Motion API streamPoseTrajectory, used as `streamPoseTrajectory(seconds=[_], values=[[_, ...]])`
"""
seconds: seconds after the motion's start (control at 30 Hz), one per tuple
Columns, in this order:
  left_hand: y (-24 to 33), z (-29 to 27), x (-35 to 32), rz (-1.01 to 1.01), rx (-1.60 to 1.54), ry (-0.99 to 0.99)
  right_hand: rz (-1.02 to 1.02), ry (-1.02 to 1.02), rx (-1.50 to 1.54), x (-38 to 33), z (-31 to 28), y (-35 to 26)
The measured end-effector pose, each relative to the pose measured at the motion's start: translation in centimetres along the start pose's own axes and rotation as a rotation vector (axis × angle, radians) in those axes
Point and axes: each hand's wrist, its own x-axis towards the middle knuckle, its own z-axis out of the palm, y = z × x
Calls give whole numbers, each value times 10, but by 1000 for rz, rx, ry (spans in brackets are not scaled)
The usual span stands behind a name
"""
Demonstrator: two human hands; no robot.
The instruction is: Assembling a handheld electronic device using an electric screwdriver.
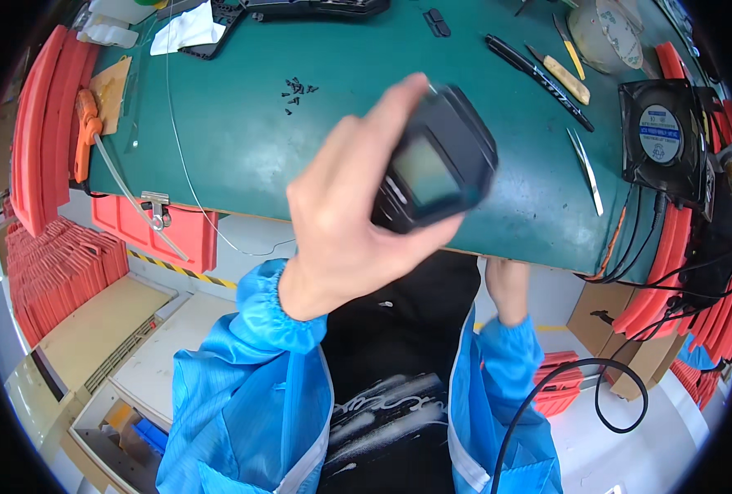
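Note:
My left hand [341,206] is closed round a black handheld device with a small screen [456,156], lifted above the near part of the green bench. Thumb and fingers grip its two sides, and its greyish screen faces up, slightly smeared by motion. My right hand [508,284] is down at the bench's near edge, on the right. The bench top covers its fingers, so whether they hold anything is hidden. Beyond my left hand, several small black screws [298,89] lie in a loose group on the green mat [226,123].
To the right lie tweezers [587,173], a black pen [539,81], a wooden-handled knife [565,78] and a black fan [664,132] with cables. An orange glue gun [88,132] hangs at the left edge. Red foam pieces [41,132] line both ends.

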Motion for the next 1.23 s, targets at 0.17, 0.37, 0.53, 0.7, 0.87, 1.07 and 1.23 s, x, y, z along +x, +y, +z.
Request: streamPoseTrajectory(seconds=[0.17,0.37,0.53,0.7,0.87,1.07,1.23], values=[[-2,3,-5,91,59,-71,54,-76,-177,34,48,31],[-8,2,-2,90,7,28,133,5,-100,70,58,13],[1,-8,-3,22,7,-68,135,80,-13,81,38,15],[1,-9,-5,15,-163,76,39,172,121,73,43,-14],[-2,-19,-6,-129,-391,-19,260,-327,600,-10,-13,-47],[9,-24,2,-513,-998,-131,-83,-534,1084,9,-66,-149],[4,-3,3,-380,-956,38,-338,68,351,60,-40,-187]])
